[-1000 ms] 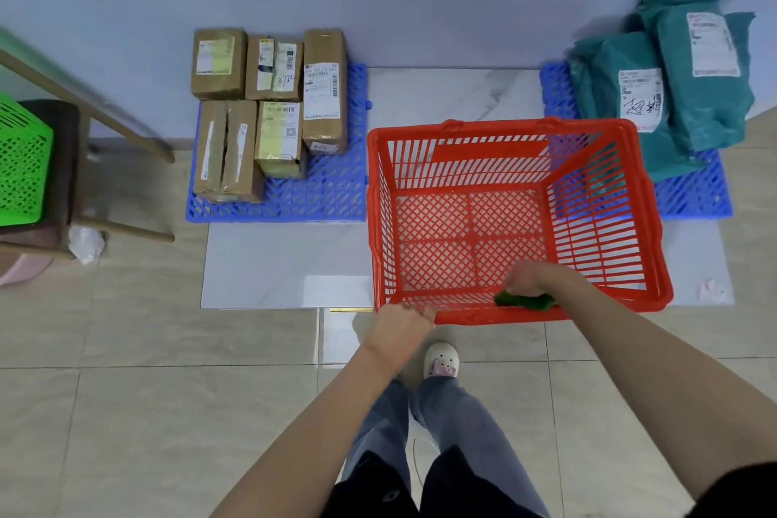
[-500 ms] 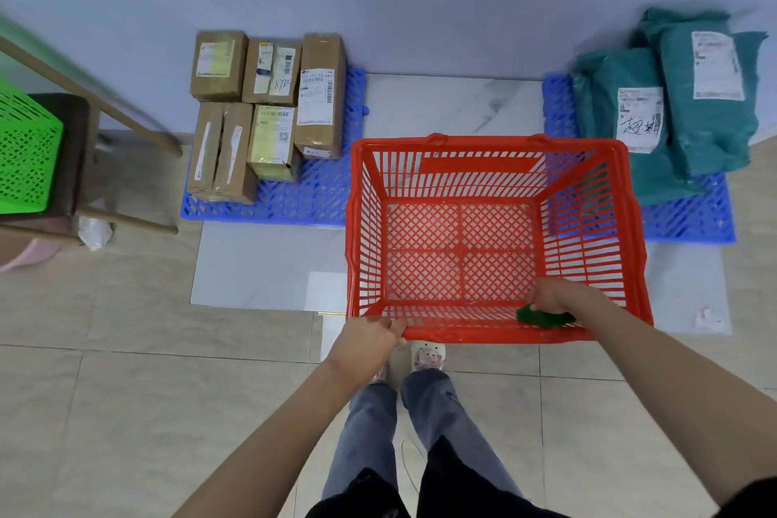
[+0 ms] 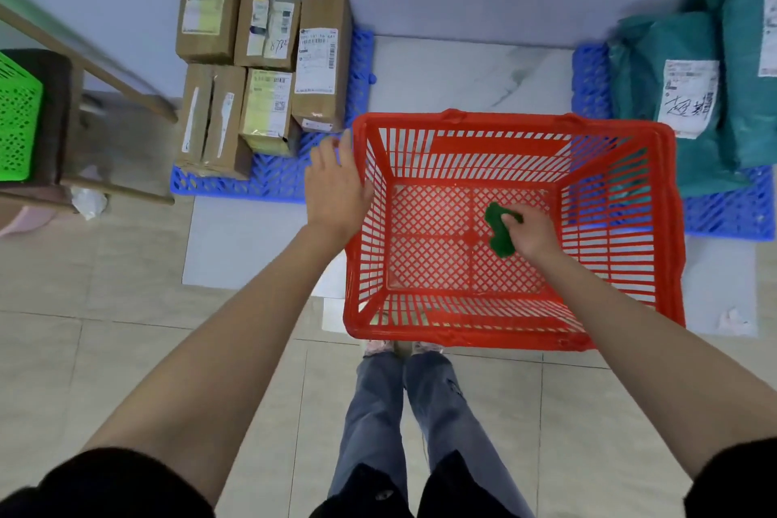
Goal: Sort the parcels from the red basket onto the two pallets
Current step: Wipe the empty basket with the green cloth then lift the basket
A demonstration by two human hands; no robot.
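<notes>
The red basket stands on the floor in front of my feet and holds no parcels. Inside it, my right hand grips a small dark green object over the basket's bottom. My left hand is open, its palm against the outside of the basket's left wall. Several brown cardboard boxes lie on the left blue pallet. Teal mailer bags are piled on the right blue pallet.
A wooden chair with a green basket on it stands at the left. A white marble slab lies between the pallets against the grey wall. My legs and shoes are just behind the basket.
My right hand moved from the basket's near rim into its middle with the green object. My left hand left the near rim and now rests flat on the left wall.
</notes>
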